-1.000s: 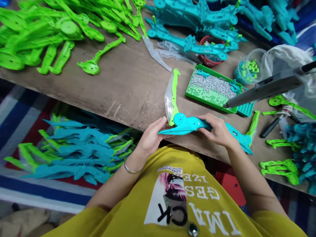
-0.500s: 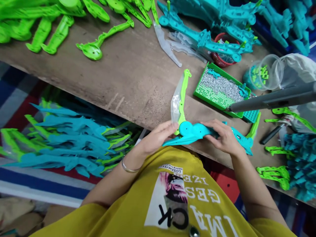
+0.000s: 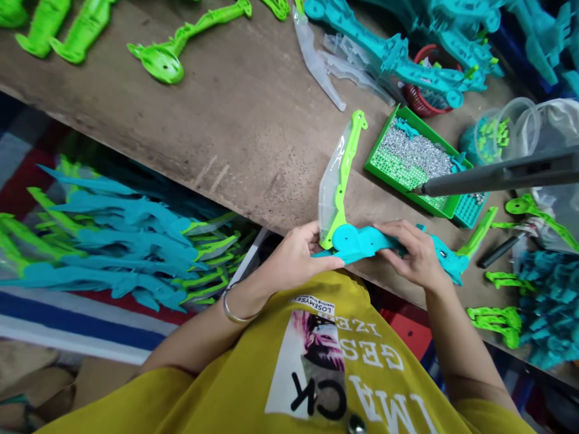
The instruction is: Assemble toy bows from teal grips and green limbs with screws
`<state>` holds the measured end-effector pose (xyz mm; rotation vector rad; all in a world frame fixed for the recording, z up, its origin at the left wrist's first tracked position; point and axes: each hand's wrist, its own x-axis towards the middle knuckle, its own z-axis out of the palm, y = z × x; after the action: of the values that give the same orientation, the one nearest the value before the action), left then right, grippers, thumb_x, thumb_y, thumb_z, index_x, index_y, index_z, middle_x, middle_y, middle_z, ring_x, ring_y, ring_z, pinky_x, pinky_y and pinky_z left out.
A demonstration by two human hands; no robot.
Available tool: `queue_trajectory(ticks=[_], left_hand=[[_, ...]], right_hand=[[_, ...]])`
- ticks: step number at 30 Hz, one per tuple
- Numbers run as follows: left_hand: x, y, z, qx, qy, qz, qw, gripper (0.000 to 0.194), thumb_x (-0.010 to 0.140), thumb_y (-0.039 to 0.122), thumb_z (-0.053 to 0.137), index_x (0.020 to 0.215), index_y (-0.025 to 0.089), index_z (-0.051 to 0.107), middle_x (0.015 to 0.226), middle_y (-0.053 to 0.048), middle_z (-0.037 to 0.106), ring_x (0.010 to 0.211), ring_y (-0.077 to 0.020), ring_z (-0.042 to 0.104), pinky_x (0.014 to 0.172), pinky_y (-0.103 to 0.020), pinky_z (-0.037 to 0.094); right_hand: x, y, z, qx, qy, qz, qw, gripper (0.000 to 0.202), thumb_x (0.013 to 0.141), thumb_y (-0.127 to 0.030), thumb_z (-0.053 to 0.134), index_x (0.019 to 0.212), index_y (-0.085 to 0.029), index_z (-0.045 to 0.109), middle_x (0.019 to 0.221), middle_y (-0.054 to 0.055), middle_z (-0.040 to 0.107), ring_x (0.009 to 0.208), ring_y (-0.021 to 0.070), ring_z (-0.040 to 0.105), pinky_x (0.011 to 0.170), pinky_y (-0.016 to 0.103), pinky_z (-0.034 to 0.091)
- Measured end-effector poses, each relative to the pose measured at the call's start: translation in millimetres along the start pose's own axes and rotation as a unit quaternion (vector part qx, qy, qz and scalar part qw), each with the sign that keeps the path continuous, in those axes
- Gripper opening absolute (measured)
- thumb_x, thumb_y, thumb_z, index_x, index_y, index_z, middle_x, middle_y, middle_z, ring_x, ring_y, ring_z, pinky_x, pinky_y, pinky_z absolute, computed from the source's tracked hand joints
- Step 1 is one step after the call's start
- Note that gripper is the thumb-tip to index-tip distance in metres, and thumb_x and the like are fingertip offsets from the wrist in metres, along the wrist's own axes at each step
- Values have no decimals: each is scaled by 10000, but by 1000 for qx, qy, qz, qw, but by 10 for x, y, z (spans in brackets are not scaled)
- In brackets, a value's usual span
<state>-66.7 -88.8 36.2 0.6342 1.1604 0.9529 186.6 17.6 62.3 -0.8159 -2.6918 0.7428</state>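
My left hand is wrapped round the pointed left end of a turquoise plastic toy body, its thumb lying along the lower edge. A lime-green arm backed with a clear plastic blade sticks up from the body beside that hand's fingers. Farther right, my right hand grips the middle of the same body, fingers on top and thumb below. The body's right end carries a short lime-green piece and extends past this hand. Both hands are at the table's front edge.
A green tray of small metal screws sits ahead, with a grey pen-shaped driver above its right side. A red basket, a clear tub and turquoise bodies lie beyond. Assembled toys are stacked lower left.
My left hand has closed farther round the body's left end, its thumb now over the pointed part. The view has shifted slightly; my right hand keeps its grip.
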Motion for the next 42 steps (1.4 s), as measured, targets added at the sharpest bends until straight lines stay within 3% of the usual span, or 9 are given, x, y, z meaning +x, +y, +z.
queue_trajectory(ticks=[8, 13, 18, 22, 25, 29, 36, 39, 42], left_hand=[[-24, -21, -50, 127, -2, 43, 991, 519, 768, 424, 819, 1211, 193, 678, 1119, -70, 754, 984, -249, 688, 825, -340, 560], [-38, 5, -23, 116, 4, 42, 992, 527, 729, 339, 838, 1204, 190, 668, 1068, -77, 753, 932, -249, 699, 817, -356, 574], [-95, 77, 16, 120, 20, 41, 992, 410, 681, 271, 852, 1045, 190, 681, 981, -72, 748, 920, -263, 701, 829, -372, 579], [-164, 205, -82, 13, -106, 30, 994, 481, 748, 259, 807, 1205, 220, 663, 1073, -82, 749, 1014, -288, 719, 887, -387, 597], [-157, 288, -222, -22, -184, 6, 983, 383, 833, 290, 740, 1205, 213, 696, 932, -64, 757, 865, -261, 738, 771, -346, 609], [-78, 310, -318, 46, -160, 23, 986, 260, 819, 288, 763, 1060, 194, 748, 824, -40, 757, 740, -220, 726, 643, -286, 585], [-32, 287, -270, 118, -64, 85, 987, 367, 741, 244, 807, 1074, 205, 658, 761, 2, 738, 645, -170, 716, 565, -228, 602], [23, 227, -331, 108, -88, 75, 987, 477, 800, 270, 768, 1239, 216, 591, 824, -24, 750, 701, -183, 733, 578, -233, 599], [124, 153, -420, 7, -122, 15, 992, 609, 762, 309, 814, 1313, 215, 571, 1021, -91, 774, 924, -247, 768, 735, -287, 639]], right_hand=[[0, 31, -15, 9, -5, 10, 1000, 475, 928, -253, 675, 1394, -286, 596, 1137, 92, 747, 1020, 269, 721, 851, 444, 610], [0, 36, -19, 18, -1, 8, 1000, 487, 920, -244, 686, 1397, -292, 596, 1144, 93, 751, 1021, 267, 727, 853, 446, 613], [-2, 32, -40, 16, 4, 5, 1000, 461, 923, -257, 680, 1378, -288, 613, 1144, 94, 765, 1009, 269, 737, 856, 459, 617], [-9, 8, -108, 5, 17, 7, 1000, 429, 909, -274, 691, 1336, -280, 649, 1096, 92, 780, 953, 266, 751, 810, 439, 621], [-18, -8, -156, 5, 21, -1, 1000, 444, 889, -263, 711, 1329, -285, 658, 1065, 85, 785, 923, 259, 755, 793, 423, 619], [-21, -20, -160, 13, 19, 2, 1000, 413, 888, -283, 703, 1300, -286, 685, 1048, 81, 792, 897, 258, 763, 778, 421, 623], [-9, -21, -111, 13, 12, 14, 1000, 377, 892, -295, 700, 1269, -282, 698, 1051, 82, 794, 899, 258, 762, 771, 424, 629], [39, -7, -79, 16, -4, 20, 1000, 393, 912, -304, 687, 1304, -274, 672, 1101, 88, 789, 962, 263, 756, 831, 438, 626], [141, 11, 2, 30, -32, 35, 998, 406, 944, -326, 663, 1341, -245, 645, 1198, 102, 769, 1062, 264, 738, 905, 437, 611]])
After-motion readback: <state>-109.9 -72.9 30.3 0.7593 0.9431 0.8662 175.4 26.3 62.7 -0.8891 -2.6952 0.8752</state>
